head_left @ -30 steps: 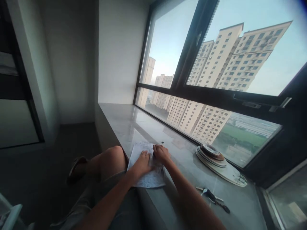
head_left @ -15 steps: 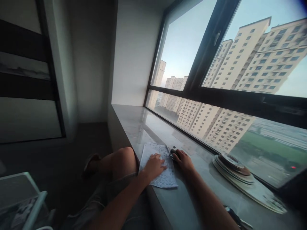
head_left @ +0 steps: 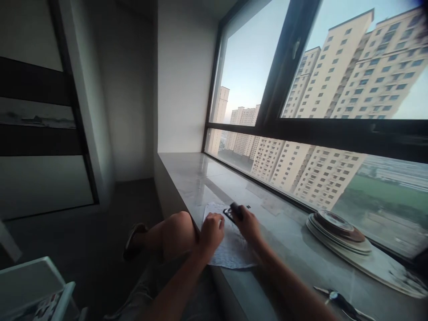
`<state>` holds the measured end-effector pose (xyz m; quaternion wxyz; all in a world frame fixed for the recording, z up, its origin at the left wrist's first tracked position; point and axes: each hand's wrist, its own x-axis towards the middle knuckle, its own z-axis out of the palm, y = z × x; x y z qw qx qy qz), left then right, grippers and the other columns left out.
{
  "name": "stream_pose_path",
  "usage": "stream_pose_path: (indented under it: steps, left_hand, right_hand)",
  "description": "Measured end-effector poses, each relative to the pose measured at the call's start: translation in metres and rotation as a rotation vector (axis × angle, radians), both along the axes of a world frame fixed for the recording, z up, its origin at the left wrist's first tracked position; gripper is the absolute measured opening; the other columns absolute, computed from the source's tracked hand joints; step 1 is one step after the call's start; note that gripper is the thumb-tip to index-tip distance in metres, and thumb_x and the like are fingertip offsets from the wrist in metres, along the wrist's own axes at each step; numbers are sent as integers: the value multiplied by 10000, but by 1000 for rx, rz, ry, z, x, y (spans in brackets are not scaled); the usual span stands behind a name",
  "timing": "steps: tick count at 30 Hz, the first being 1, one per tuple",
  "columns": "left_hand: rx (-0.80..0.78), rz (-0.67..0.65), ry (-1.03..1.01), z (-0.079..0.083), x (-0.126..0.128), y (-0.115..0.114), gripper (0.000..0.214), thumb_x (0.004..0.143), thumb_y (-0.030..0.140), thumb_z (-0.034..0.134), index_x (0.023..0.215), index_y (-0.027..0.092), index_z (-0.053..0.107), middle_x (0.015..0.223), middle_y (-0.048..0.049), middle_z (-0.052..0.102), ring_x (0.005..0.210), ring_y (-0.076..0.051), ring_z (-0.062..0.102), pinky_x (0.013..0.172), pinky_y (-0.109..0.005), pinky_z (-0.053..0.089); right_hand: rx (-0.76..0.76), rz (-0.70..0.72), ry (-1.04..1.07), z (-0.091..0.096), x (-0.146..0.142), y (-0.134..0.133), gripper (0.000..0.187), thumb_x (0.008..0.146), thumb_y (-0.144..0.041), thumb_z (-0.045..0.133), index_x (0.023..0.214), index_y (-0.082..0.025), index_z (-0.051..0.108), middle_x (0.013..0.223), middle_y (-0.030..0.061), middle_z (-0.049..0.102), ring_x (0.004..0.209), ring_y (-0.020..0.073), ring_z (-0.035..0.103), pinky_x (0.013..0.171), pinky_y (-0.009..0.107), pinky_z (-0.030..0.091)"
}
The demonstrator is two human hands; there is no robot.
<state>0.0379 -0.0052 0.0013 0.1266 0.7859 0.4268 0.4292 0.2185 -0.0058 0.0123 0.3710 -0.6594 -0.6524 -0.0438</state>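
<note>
A white, cloth-like sheet with faint marks (head_left: 230, 254) lies on the stone windowsill, its near edge reaching the sill's front edge. My left hand (head_left: 213, 229) is over its left part, fingers curled in. Whether anything is between those fingers is hidden. My right hand (head_left: 249, 225) is closed around a small black tool with a metal end (head_left: 234, 211), held tilted above the sheet's far right part. The tool's exact kind does not show. Just beyond it, a tiny dark piece (head_left: 248, 206) rests on the sill.
To the right stands a stack of plates and round boards (head_left: 341, 232) by the window. Nearer me lies a black-handled metal tool (head_left: 339, 299). The windowsill (head_left: 187, 171) runs along the window frame (head_left: 301, 133). A white-framed rack (head_left: 36, 276) stands at lower left.
My right hand has lifted the black tool off the sill and brought it over the sheet. My left hand has gone from spread flat to curled. The view has shifted slightly.
</note>
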Motion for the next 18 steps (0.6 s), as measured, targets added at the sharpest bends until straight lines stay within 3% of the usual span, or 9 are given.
stream_pose_path:
  steps: [4, 9, 13, 18]
  left_hand:
    - [-50, 69, 40, -11, -11, 16, 305, 920, 96, 439, 1140, 149, 642, 1162, -122, 685, 1153, -246, 601, 1042, -400, 463]
    - [-117, 50, 91, -32, -6, 33, 391, 925, 50, 365, 1230, 124, 598, 1249, -145, 656, 1240, -236, 573, 1072, -394, 451]
    - [-135, 24, 81, -35, -7, 35, 380, 946, 70, 366, 1235, 143, 601, 1273, -146, 652, 1228, -233, 592, 1061, -393, 464]
    - [-120, -41, 71, -27, -14, 34, 347, 954, 69, 380, 1154, 147, 652, 1232, -136, 674, 1205, -219, 606, 1043, -353, 466]
  right_hand:
    - [-50, 170, 36, -11, -11, 6, 413, 926, -584, 508, 876, -205, 663, 889, 80, 699, 818, 218, 625, 731, 270, 421]
    - [-150, 82, 360, -13, 13, 19, 748, 949, -692, 167, 678, -176, 635, 667, 58, 601, 675, 215, 580, 670, 298, 413]
    - [-182, 157, 335, -13, 21, 18, 690, 923, -717, 232, 679, -181, 591, 650, 26, 548, 649, 191, 536, 634, 281, 403]
    - [-230, 486, 135, -3, 24, 4, 422, 901, -607, 528, 886, -191, 595, 809, -8, 589, 729, 148, 512, 686, 236, 401]
